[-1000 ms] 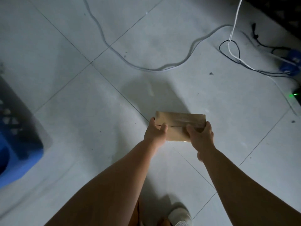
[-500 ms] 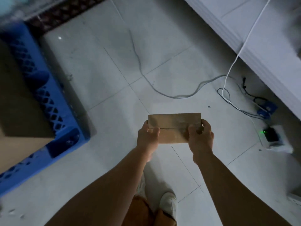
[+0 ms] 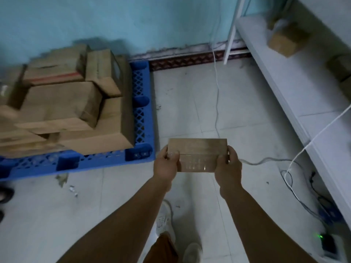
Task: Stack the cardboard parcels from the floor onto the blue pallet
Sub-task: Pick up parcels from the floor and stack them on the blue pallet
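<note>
Centre frame, the left hand point(image 3: 167, 166) and right hand point(image 3: 228, 168) each grip an end of a small cardboard parcel point(image 3: 197, 154). At left, the blue pallet point(image 3: 141, 111) carries stacked boxes point(image 3: 62, 105).

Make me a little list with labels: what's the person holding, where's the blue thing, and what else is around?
held: small cardboard parcel, up off the floor
left hand: grips the parcel's left end
right hand: grips the parcel's right end
blue pallet: on the floor, left of the parcel
on pallet: stacked cardboard boxes
floor: white cable and more wires at right
shelf at right: another box
</note>
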`<state>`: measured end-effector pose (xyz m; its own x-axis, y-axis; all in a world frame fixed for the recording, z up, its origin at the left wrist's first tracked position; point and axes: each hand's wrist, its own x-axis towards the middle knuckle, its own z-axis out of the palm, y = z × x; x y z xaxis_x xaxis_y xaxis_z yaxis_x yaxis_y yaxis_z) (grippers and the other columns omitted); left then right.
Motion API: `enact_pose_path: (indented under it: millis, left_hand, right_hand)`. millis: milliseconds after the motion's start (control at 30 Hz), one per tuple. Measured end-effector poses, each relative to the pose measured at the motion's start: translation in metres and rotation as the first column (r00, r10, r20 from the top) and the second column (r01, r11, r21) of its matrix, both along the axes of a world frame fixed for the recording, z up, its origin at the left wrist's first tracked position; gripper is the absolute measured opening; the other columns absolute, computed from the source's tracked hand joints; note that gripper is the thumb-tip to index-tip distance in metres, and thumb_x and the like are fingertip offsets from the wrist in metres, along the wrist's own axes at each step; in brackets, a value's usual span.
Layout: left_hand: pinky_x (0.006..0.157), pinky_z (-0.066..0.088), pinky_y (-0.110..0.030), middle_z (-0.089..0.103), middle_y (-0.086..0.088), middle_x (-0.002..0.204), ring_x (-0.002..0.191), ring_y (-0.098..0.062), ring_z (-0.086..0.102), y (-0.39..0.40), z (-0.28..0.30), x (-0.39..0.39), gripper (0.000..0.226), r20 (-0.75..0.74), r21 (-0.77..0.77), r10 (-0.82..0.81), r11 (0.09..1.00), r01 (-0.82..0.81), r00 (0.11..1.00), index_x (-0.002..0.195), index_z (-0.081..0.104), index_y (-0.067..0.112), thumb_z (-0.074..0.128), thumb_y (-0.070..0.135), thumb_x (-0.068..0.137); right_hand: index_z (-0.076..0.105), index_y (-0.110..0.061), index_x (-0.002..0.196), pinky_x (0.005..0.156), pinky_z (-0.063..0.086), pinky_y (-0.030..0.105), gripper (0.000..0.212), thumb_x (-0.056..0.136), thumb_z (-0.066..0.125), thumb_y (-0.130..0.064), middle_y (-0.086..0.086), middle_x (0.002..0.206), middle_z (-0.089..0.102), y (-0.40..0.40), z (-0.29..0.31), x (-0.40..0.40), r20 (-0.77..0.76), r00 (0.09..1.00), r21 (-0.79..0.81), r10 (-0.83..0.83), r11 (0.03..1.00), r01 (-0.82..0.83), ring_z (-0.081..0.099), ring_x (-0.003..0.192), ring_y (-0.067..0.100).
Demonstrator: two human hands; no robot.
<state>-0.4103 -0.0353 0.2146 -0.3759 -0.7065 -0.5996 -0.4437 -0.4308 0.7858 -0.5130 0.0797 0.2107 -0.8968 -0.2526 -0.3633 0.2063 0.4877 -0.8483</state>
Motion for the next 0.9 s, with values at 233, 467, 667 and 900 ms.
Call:
enact_pose_path:
  millis: [233, 467, 667, 900]
  left_hand:
    - [0.076, 0.049, -0.032, 0.061, -0.008, 0.124, 0.099, -0.023, 0.06, -0.047, 0.062, 0.1, 0.044, -0.054, -0.084, 0.315, 0.944, -0.319, 0.947, 0.14, 0.047, 0.022, 0.052, 0.023, 0.096]
    - [0.089, 0.048, -0.036, 0.053, -0.006, 0.135, 0.111, -0.025, 0.056, -0.104, 0.089, 0.216, 0.051, -0.09, -0.078, 0.557, 0.822, -0.564, 0.826, 0.145, 0.039, 0.021, 0.054, 0.026, 0.096]
    - [0.091, 0.049, -0.04, 0.057, -0.009, 0.13, 0.113, -0.028, 0.057, -0.162, 0.105, 0.325, 0.048, -0.087, -0.076, 0.663, 0.74, -0.668, 0.744, 0.143, 0.043, 0.022, 0.053, 0.025, 0.096]
    - [0.081, 0.05, -0.039, 0.063, -0.007, 0.111, 0.097, -0.026, 0.06, -0.224, 0.123, 0.434, 0.049, -0.092, -0.105, 0.727, 0.673, -0.732, 0.681, 0.144, 0.039, 0.025, 0.051, 0.024, 0.096]
  right_hand:
    - [0.048, -0.019, 0.136, 0.088, 0.047, 0.038, 0.041, 0.097, 0.038, -0.018, 0.014, 0.127, 0.053, -0.083, 0.061, 0.073, -0.026, 0.967, -0.037, 0.254, 0.966, -0.254, 0.053, 0.107, 0.026]
    - [0.044, -0.027, 0.139, 0.1, 0.044, 0.048, 0.049, 0.09, 0.037, -0.027, 0.012, 0.136, 0.045, -0.172, 0.097, 0.181, 0.006, 0.886, -0.07, 0.463, 0.884, -0.462, 0.05, 0.116, 0.027]
    - [0.04, -0.026, 0.143, 0.103, 0.038, 0.044, 0.049, 0.094, 0.033, -0.027, 0.013, 0.141, 0.039, -0.254, 0.114, 0.28, -0.031, 0.804, -0.015, 0.594, 0.804, -0.594, 0.043, 0.123, 0.03]
    - [0.039, -0.028, 0.144, 0.102, 0.043, 0.04, 0.047, 0.097, 0.039, -0.025, 0.011, 0.139, 0.042, -0.332, 0.123, 0.383, -0.104, 0.7, -0.079, 0.706, 0.696, -0.714, 0.049, 0.118, 0.028]
